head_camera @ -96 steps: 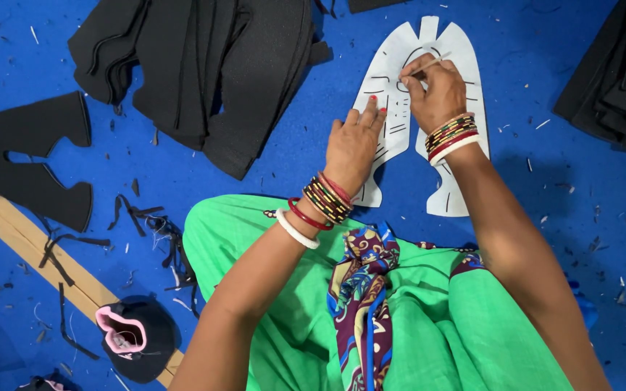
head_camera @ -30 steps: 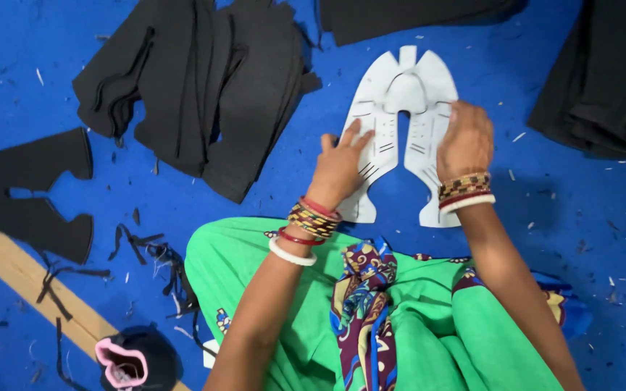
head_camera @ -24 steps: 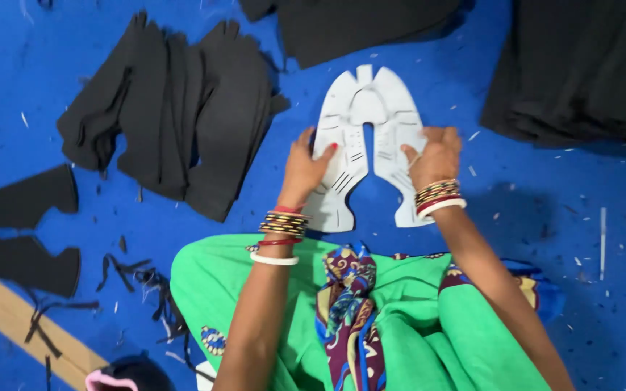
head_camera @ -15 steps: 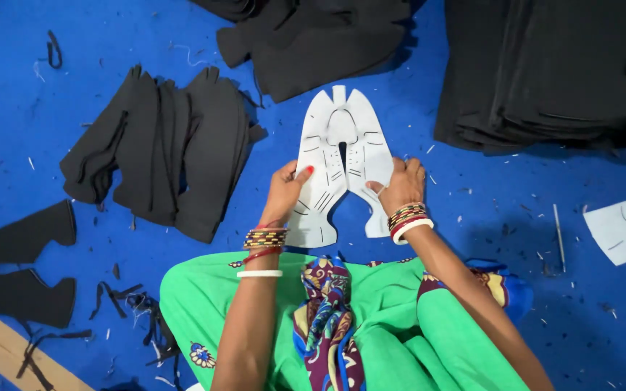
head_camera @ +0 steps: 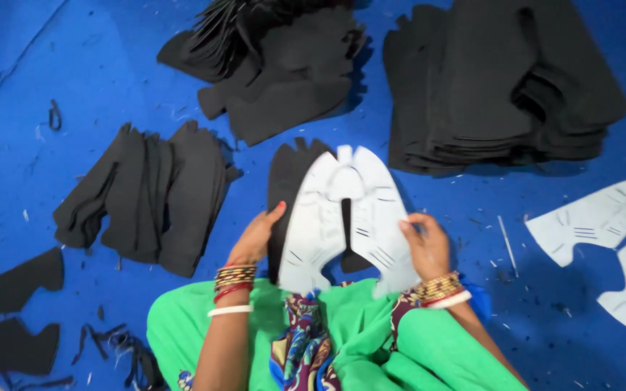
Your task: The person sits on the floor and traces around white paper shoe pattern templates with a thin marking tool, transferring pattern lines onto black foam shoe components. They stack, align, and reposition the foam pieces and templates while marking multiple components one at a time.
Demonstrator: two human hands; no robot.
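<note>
Head view: left hand (head_camera: 256, 239) and right hand (head_camera: 426, 245) pinch opposite edges of the white template (head_camera: 349, 221) at frame centre, over a black cutout (head_camera: 289, 181). Blue floor (head_camera: 472, 217) is bare just right; black stacks (head_camera: 501, 80) sit upper right.

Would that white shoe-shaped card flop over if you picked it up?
Probably not much: the white template stays flat though the left hand and right hand grip only its edges. It looks thin, so likely light, and its slits might tear.
</note>
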